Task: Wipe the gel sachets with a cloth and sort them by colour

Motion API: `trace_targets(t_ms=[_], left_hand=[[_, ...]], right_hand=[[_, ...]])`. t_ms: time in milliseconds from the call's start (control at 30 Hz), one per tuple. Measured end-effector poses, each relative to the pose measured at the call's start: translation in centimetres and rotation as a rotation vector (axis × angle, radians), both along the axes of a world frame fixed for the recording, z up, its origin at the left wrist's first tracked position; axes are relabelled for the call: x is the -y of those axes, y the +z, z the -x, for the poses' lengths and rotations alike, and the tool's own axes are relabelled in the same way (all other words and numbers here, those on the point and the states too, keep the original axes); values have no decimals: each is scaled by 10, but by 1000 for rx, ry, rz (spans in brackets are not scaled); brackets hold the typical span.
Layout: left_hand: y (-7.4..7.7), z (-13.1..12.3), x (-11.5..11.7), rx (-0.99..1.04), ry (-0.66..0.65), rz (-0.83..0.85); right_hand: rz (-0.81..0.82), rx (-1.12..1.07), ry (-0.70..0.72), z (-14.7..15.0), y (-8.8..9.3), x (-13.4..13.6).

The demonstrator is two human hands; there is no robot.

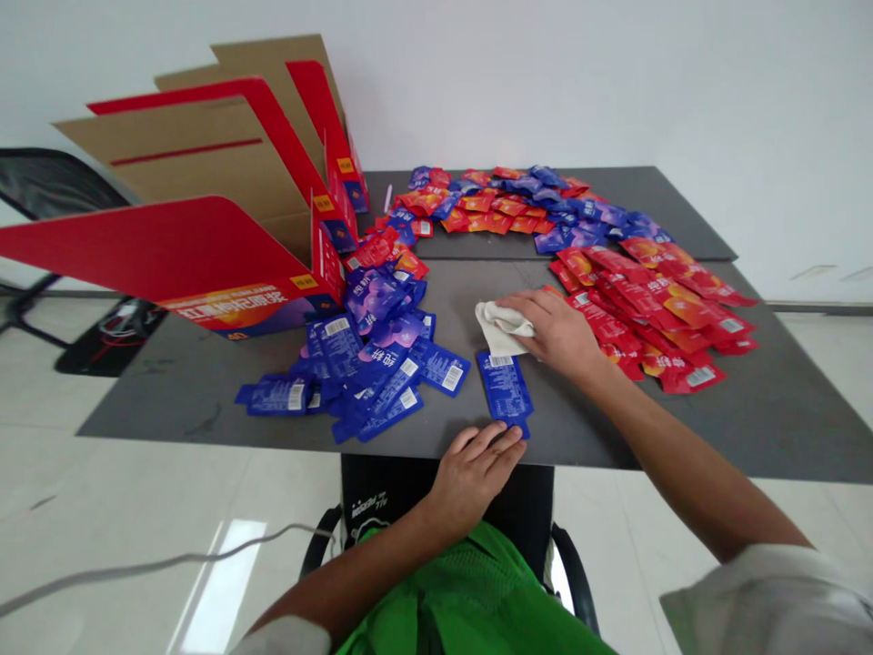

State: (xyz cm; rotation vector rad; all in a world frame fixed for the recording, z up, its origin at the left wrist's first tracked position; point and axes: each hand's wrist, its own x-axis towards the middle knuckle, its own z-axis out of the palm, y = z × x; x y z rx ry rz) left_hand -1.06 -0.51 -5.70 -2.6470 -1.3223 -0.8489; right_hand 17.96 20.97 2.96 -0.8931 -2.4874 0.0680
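Note:
A single blue sachet (505, 389) lies on the grey table in front of me, its barcode end pointing away. My right hand (549, 332) grips a folded white cloth (501, 329), which rests over the far end of that sachet. Stretched fingers of my left hand (477, 468) lie on the sachet's near end, at the table's front edge. Left of it spreads a loose pile of blue sachets (382, 355), several showing barcodes. To the right, beyond my right hand, is a heap of red sachets (641, 309).
Open red cardboard boxes (265, 296) stand at the table's left with raised flaps. Mixed red and blue sachets (505, 205) form an arc along the back of the table (225, 400). A pale pen-like stick (388, 198) lies near the boxes. A cable (156, 566) runs below left.

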Motion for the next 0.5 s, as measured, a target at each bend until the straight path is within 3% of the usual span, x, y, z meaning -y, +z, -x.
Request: trace_targets(t_ms=[133, 267, 367, 500], left_hand=[[-1, 2, 0, 21, -26, 3], [1, 3, -2, 35, -58, 35], [1, 3, -2, 19, -67, 34], [-3, 3, 0, 18, -53, 20]], right_hand=[[53, 28, 122, -23, 9, 57], [161, 140, 259, -28, -8, 91], [170, 96, 234, -20, -26, 76], [129, 119, 141, -1, -29, 21]])
